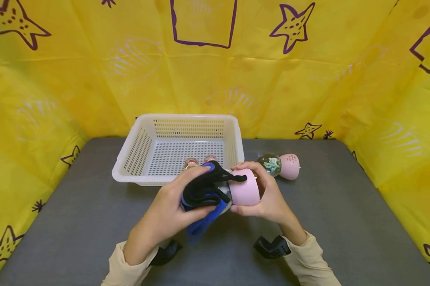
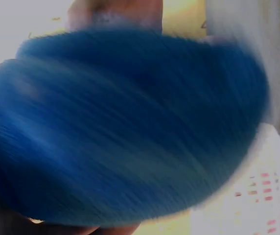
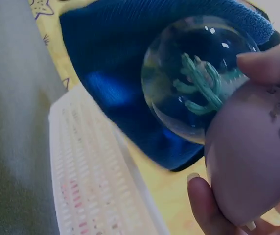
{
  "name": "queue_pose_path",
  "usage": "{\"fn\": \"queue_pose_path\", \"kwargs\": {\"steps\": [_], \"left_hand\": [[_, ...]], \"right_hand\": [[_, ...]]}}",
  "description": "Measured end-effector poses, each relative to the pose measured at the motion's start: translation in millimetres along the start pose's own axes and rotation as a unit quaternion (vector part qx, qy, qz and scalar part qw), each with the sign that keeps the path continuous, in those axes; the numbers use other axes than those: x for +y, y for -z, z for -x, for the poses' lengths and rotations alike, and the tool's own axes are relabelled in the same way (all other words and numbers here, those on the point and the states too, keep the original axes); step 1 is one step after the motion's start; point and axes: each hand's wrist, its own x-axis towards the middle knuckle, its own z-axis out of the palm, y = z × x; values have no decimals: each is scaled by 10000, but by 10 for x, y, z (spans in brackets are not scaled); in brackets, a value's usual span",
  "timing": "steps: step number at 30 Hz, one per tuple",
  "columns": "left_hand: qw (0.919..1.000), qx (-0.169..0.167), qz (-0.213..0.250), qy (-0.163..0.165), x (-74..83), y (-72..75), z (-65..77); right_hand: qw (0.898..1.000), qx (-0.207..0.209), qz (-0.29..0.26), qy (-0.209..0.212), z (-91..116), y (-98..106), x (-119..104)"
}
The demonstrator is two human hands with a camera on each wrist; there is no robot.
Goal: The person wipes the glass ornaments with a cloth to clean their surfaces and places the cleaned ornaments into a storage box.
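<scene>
My left hand [image 1: 168, 208] grips a bunched blue cloth [image 2: 130, 122] with black edging and a black cord. In my right hand [image 1: 273, 200] is a snow globe, held by its pink base [image 1: 245, 188]. Its clear ball [image 3: 198, 112] faces the cloth and has a green cactus figure [image 3: 196, 81] inside. In the right wrist view the cloth spreads behind the ball. Raised lettering shows on the base in that view. From the head view, cloth and fingers hide most of the ball.
A white perforated basket [image 1: 125, 174] stands behind my hands, with small pink-topped round things [image 1: 191, 162] near its front wall. Another pink-based snow globe [image 1: 290, 167] lies on its side to the right on the grey table [image 1: 75, 222]. Yellow patterned fabric [image 1: 257, 91] surrounds the table's back and sides.
</scene>
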Motion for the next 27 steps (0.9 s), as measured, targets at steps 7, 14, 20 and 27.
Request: {"fn": "queue_pose_path", "kwargs": {"steps": [7, 14, 20, 27], "left_hand": [[9685, 736, -1913, -1413, 146, -71, -1], [9836, 787, -1474, -686, 210, -60, 21], [9955, 482, -687, 437, 198, -17, 16], [9849, 501, 754, 1476, 61, 59, -34]], "right_hand": [[9999, 132, -55, -17, 3, 20, -29], [9989, -250, -38, 394, 21, -15, -36], [9963, -432, 353, 653, 12, -63, -42], [9907, -671, 354, 1133, 10, -87, -113]]}}
